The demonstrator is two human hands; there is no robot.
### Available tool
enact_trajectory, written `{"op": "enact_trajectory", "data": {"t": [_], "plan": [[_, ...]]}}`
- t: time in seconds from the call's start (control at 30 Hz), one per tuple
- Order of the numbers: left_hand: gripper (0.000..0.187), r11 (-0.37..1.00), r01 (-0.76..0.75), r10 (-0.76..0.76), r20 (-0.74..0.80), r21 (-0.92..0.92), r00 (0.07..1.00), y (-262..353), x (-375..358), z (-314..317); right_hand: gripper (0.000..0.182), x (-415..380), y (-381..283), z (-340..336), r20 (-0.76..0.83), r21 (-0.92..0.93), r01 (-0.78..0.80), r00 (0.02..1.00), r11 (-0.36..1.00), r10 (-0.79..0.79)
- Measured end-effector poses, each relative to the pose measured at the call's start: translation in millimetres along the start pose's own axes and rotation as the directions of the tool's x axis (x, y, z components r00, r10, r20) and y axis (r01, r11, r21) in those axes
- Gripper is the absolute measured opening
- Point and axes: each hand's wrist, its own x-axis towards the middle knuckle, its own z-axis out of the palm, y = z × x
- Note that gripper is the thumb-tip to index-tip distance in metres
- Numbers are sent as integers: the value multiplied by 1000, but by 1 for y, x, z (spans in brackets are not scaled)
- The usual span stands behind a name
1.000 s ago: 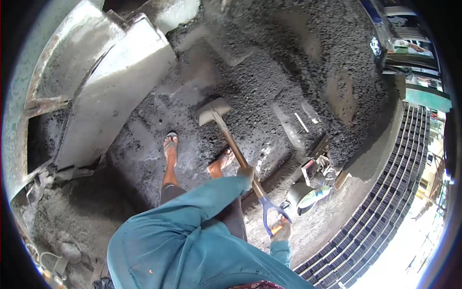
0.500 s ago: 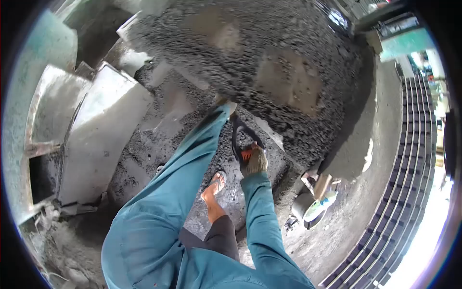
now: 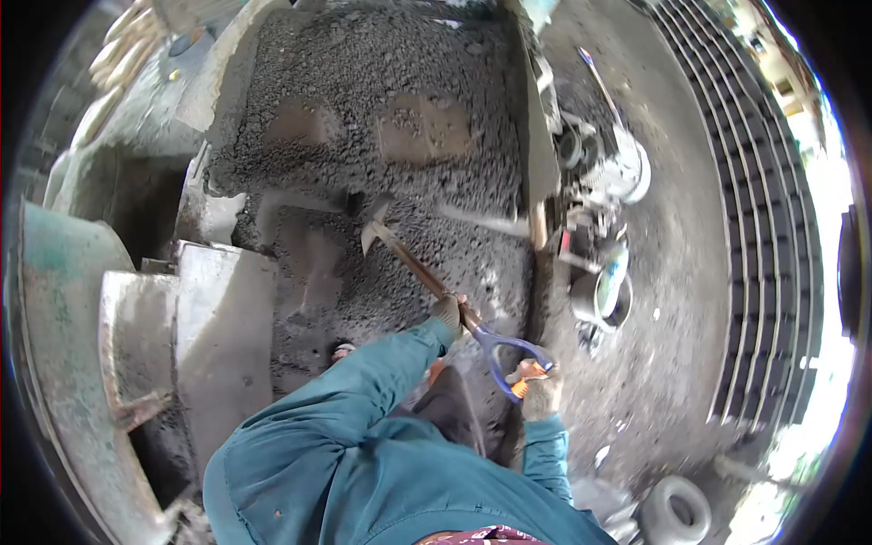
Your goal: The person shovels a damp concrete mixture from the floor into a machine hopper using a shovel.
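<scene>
A shovel (image 3: 413, 263) lies diagonally across the middle of the view, its blade at the edge of dark, gravelly material (image 3: 363, 73). My left hand (image 3: 447, 313), in a knitted glove, is wrapped round the shaft just below the handle. My right hand (image 3: 542, 392), also gloved, is closed on the orange grip inside the blue D-shaped handle. Beneath the blade, the floor carries loose dark grains. My feet are mostly hidden by my teal sleeves and body.
Pale slabs (image 3: 222, 318) and a greenish metal wall (image 3: 73, 300) stand on the left. A low wall (image 3: 543, 136) edges the material on the right. Beyond it are a bucket (image 3: 595, 300), a white container (image 3: 631, 168), a dark ribbed rack (image 3: 745, 209) and a round ring-shaped object (image 3: 675, 513).
My view has turned and shifted right. The shovel has come back toward me, its blade now showing. My right hand is farther right; my left hand is nearer, on the shaft.
</scene>
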Motion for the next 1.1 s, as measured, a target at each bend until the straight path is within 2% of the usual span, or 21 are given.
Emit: {"op": "enact_trajectory", "data": {"t": [0.07,0.1,0.17,0.2,0.23,0.27,0.37,0.4,0.43,0.47,0.53,0.57,0.6,0.7,0.73,0.8,0.87,0.93,1.0,1.07,1.1], "plan": [[6,982,151,-134,143,-115,981,7,-64,-57,47,-75,4,15,-31,-192,34,999,981,-41],[16,890,413,-353,281,-194,892,10,-25,-109,46,-114,7,25,12,-311,80,997,947,-80],[24,953,299,-275,284,-42,918,66,-59,-177,48,-183,5,61,138,-462,316,949,828,-285],[26,963,262,-264,30,65,964,98,-96,-179,50,-212,7,80,227,-522,430,903,737,-366],[29,954,241,-200,-217,180,956,120,-126,-179,60,-240,13,92,234,-405,318,942,857,-239],[29,951,159,-65,-331,265,941,124,-120,-198,54,-254,12,107,361,-486,454,883,747,-301],[28,964,144,-62,-336,223,940,119,-121,-252,46,-296,59,100,281,-528,490,872,694,-402],[28,969,130,-63,-299,210,952,115,-108,-272,33,-306,81,85,219,-578,481,869,659,-443],[28,975,118,-65,-264,190,962,110,-103,-289,32,-326,89,84,-31,-501,239,956,832,-293],[27,977,93,-55,-192,192,980,108,-97,-304,37,-343,97,81,-250,-351,-1,964,936,-93],[27,982,44,-36,-45,181,998,100,-89,-323,59,-366,154,51,-406,-106,-133,910,985,78],[37,980,29,-32,13,196,999,96,-85,-336,71,-375,196,33,-438,21,-125,891,992,122],[41,979,35,-37,6,202,999,85,-94,-343,60,-384,187,41,-465,280,-185,833,942,301],[56,972,111,-114,5,208,993,44,-119,-354,38,-420,294,-1,-352,525,-278,790,805,502],[59,949,126,-138,23,289,990,26,-119,-370,31,-435,312,3,-439,569,-190,752,800,491],[60,914,260,-246,-82,312,966,-13,-128,-397,18,-464,328,9,-604,475,-275,589,836,537],[62,877,405,-342,-256,259,904,-60,-112,-445,15,-514,360,11,-685,532,-178,484,828,544],[61,801,476,-363,-338,363,868,-108,-114,-502,12,-564,373,17,-838,423,-201,283,883,466],[59,702,623,-420,-506,346,753,-141,-126,-540,15,-612,381,25,-891,384,-194,180,903,418],[57,658,646,-393,-556,387,732,-162,-125,-580,12,-634,401,37,-914,397,-283,-43,873,402],[57,658,636,-380,-551,403,743,-153,-110,-581,12,-625,415,47,-928,372,-299,-89,879,362]]}}
